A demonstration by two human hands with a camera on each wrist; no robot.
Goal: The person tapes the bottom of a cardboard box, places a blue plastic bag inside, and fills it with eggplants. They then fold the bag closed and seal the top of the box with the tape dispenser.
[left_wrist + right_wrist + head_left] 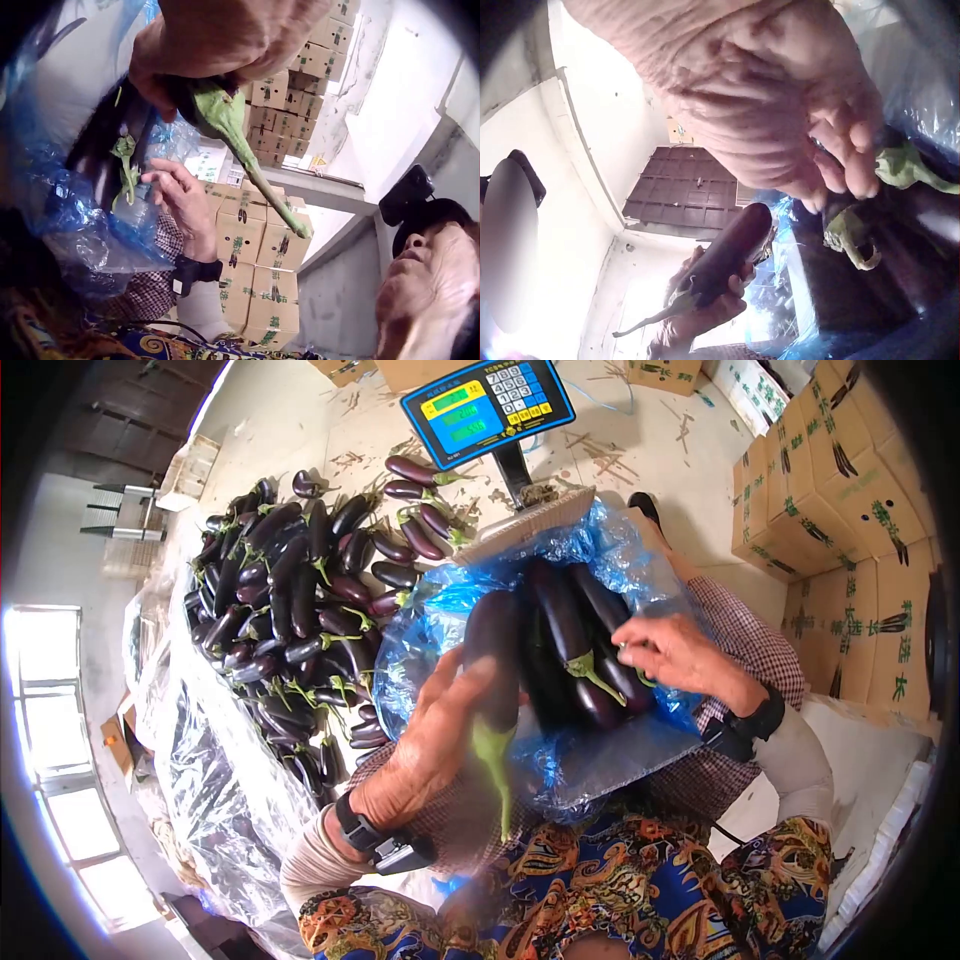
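Observation:
My left hand (430, 725) grips a dark purple eggplant (493, 660) round its body, over the near left side of a box lined with blue plastic film (440, 610). Its green stem end points down toward the lap. In the right wrist view the same eggplant (731, 259) shows whole in the left hand (712, 307). Several eggplants (560, 610) lie side by side in the box. My right hand (680, 655) is over the right side of the box, fingers loosely bent and fingertips right by the stem end of an eggplant (847, 232) there.
A large heap of eggplants (290, 580) lies left of the box on clear plastic sheeting (215, 760). A scale display (487, 410) stands on a post behind the box. Printed cartons (820, 480) are stacked at the right. Plant scraps (600, 455) litter the floor.

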